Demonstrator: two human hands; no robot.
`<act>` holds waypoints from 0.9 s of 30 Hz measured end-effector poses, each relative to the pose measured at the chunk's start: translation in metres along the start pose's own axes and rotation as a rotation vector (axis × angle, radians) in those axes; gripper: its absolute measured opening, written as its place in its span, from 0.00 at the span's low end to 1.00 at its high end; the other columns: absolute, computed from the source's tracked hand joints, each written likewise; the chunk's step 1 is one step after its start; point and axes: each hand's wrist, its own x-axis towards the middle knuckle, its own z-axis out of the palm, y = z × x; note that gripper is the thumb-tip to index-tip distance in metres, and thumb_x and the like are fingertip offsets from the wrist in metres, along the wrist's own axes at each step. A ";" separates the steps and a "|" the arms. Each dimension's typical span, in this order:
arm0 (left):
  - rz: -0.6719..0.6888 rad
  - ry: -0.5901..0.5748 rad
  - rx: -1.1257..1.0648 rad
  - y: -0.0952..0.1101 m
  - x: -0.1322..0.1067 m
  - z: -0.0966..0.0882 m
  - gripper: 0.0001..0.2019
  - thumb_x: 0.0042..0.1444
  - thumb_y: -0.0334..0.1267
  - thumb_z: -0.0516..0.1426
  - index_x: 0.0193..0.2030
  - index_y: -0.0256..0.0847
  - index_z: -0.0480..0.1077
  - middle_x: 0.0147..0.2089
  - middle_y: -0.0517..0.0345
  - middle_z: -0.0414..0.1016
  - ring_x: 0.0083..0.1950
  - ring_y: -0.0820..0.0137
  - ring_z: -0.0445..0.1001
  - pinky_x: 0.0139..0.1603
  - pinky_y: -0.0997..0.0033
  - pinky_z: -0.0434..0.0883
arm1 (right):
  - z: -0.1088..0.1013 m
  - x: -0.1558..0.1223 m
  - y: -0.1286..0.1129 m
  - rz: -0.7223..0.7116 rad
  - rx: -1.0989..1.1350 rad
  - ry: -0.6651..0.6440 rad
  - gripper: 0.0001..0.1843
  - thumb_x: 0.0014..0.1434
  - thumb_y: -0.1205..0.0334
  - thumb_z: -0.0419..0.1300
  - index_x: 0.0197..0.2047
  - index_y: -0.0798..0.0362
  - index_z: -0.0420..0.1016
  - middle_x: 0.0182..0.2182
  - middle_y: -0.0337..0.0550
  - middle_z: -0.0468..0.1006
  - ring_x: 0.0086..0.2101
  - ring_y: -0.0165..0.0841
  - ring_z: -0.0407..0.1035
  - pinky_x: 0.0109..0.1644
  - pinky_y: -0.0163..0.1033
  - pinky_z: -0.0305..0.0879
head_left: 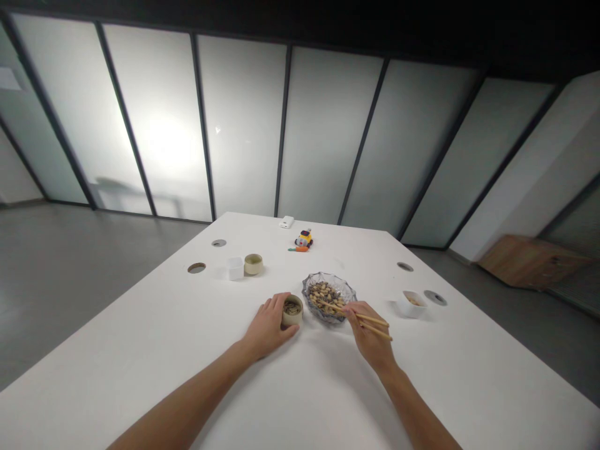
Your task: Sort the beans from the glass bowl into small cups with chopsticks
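My left hand [269,325] is wrapped round a small beige cup [294,317] standing on the white table; dark seeds, seemingly sunflower seeds, lie inside it. Just to the right is a clear faceted glass bowl [347,290] with a mix of pale nuts and dark seeds [325,295]. A pair of wooden chopsticks [374,320] is gripped in my right hand [369,337], at the bowl's right rim. The chopstick tips reach in over the mix. Whether they pinch a piece is too small to tell.
Left of centre stand a white container [235,269] and a second beige cup [254,264]. On the right is a white container [412,305] with pale pieces in it. Farther back lie a yellow toy car [304,238], an orange toy carrot [301,249] and a white device [286,222]. Round holes pierce the tabletop.
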 end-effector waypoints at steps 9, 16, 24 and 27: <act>0.014 0.014 -0.002 -0.001 -0.001 0.000 0.34 0.60 0.41 0.65 0.72 0.46 0.63 0.70 0.43 0.72 0.69 0.49 0.73 0.72 0.44 0.68 | -0.006 0.004 -0.002 0.011 -0.064 0.029 0.25 0.77 0.43 0.55 0.35 0.48 0.83 0.31 0.44 0.84 0.32 0.39 0.79 0.39 0.43 0.79; 0.018 0.014 -0.005 0.001 -0.001 -0.001 0.34 0.60 0.40 0.65 0.72 0.47 0.63 0.70 0.44 0.72 0.68 0.49 0.73 0.72 0.44 0.69 | -0.005 0.004 -0.005 0.015 -0.015 -0.016 0.23 0.77 0.45 0.57 0.38 0.47 0.84 0.33 0.45 0.85 0.35 0.39 0.80 0.43 0.44 0.79; 0.014 0.020 -0.018 0.001 -0.002 -0.001 0.34 0.60 0.40 0.66 0.72 0.47 0.63 0.70 0.44 0.72 0.69 0.49 0.73 0.73 0.44 0.69 | -0.007 0.004 -0.003 0.054 0.005 0.038 0.25 0.76 0.41 0.57 0.37 0.47 0.85 0.34 0.46 0.85 0.36 0.41 0.81 0.43 0.46 0.80; 0.015 0.012 -0.015 0.001 -0.002 -0.002 0.34 0.60 0.40 0.66 0.72 0.46 0.63 0.70 0.44 0.72 0.70 0.49 0.73 0.73 0.44 0.69 | -0.008 0.004 0.001 0.143 0.017 0.089 0.28 0.74 0.36 0.57 0.35 0.48 0.84 0.33 0.47 0.85 0.36 0.42 0.81 0.43 0.48 0.81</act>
